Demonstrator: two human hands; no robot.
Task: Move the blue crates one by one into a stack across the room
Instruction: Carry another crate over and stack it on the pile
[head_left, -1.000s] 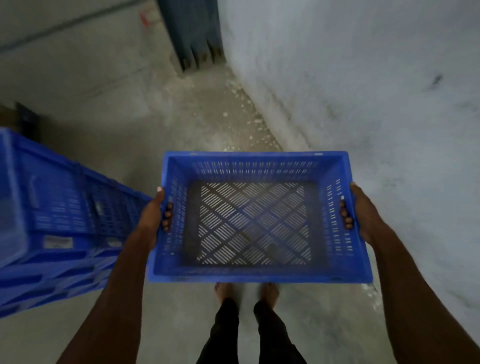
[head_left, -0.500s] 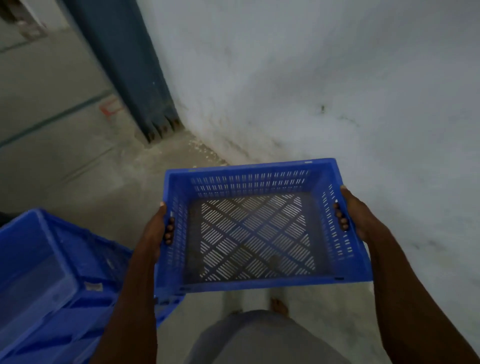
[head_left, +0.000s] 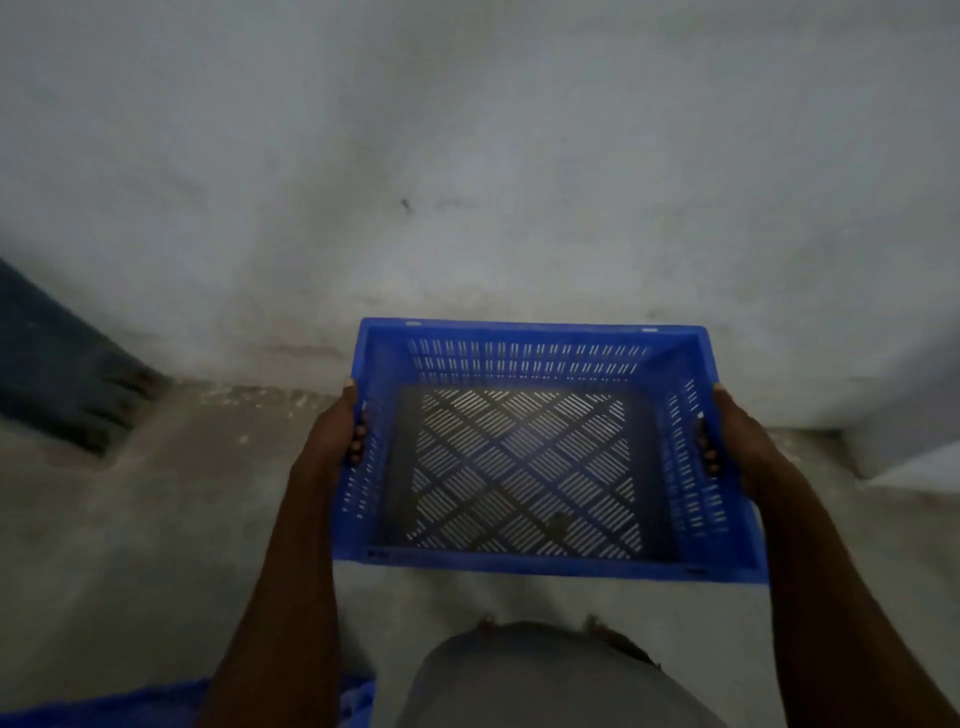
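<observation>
An empty blue crate (head_left: 524, 332) with slotted walls and a lattice floor hangs level in front of me above the concrete floor. My left hand (head_left: 337, 431) grips its left wall, fingertips poking through the handle slot. On the opposite wall my right hand (head_left: 737, 441) holds the same way. A sliver of the other blue crates (head_left: 104, 709) shows at the bottom left edge, mostly out of frame.
A pale plaster wall (head_left: 467, 182) fills the view straight ahead, close to the crate's far side. A dark blue post (head_left: 57, 374) stands at the left where wall meets floor (head_left: 130, 545). A wall corner juts out at the right.
The view has swung right: the wall now faces me squarely, the dark post has slid to the far left, and the crate pile has nearly left the frame. Both hands keep their hold.
</observation>
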